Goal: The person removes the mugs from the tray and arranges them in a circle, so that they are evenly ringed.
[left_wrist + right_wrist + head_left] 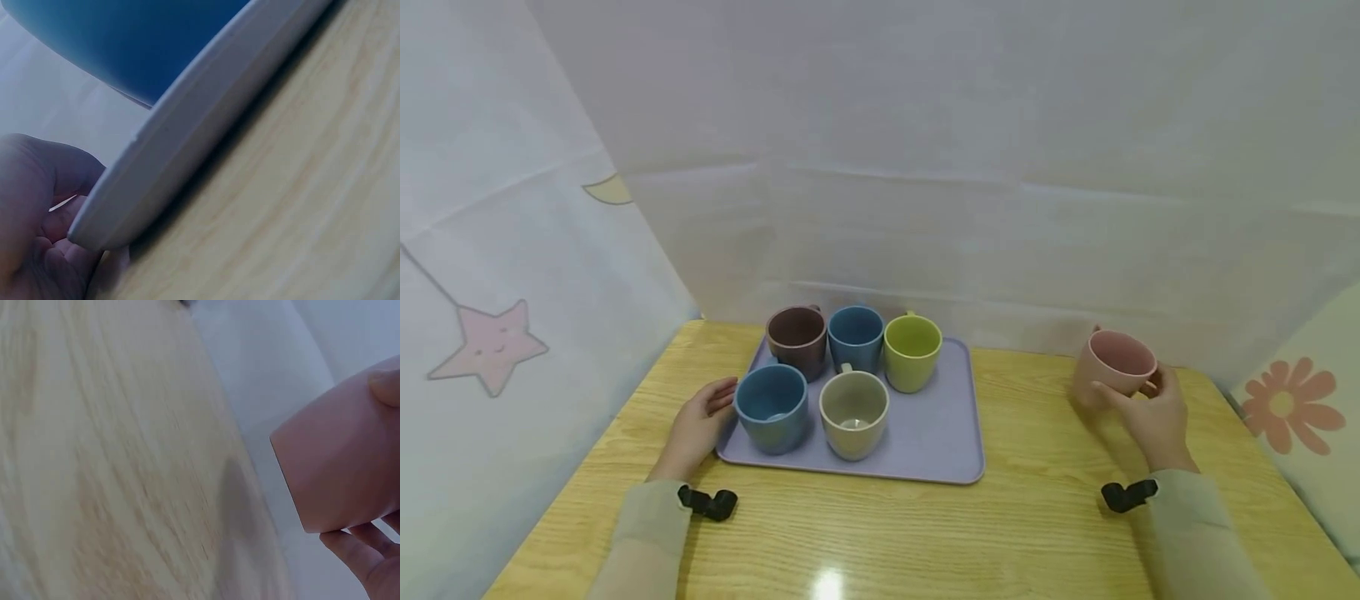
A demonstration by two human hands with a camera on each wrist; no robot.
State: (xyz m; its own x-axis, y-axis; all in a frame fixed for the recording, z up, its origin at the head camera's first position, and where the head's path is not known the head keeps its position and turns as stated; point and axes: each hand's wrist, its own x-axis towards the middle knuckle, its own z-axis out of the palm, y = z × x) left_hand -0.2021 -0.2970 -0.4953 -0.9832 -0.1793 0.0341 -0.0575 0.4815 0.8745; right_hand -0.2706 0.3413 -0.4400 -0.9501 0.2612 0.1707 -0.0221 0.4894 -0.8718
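The head view looks forward and down from behind the left hand (700, 423) and right hand (1159, 421), while both wrist views look tilted from close up, the left sharing the tray (936, 429) beside its hand, the right its held mug (1108, 372).

The pink mug (340, 459) looks to me like smooth ceramic, softly matt outside. The front blue mug (775, 429) and cream mug (853, 437) gleam inside, as if glazed. The lilac tray (936, 433) seems smooth, matt plastic. I see glossy, grained wood on the bench (1000, 533), creased, matt cloth in the backdrop (887, 125), and matt cloth on my right sleeve (1193, 521).
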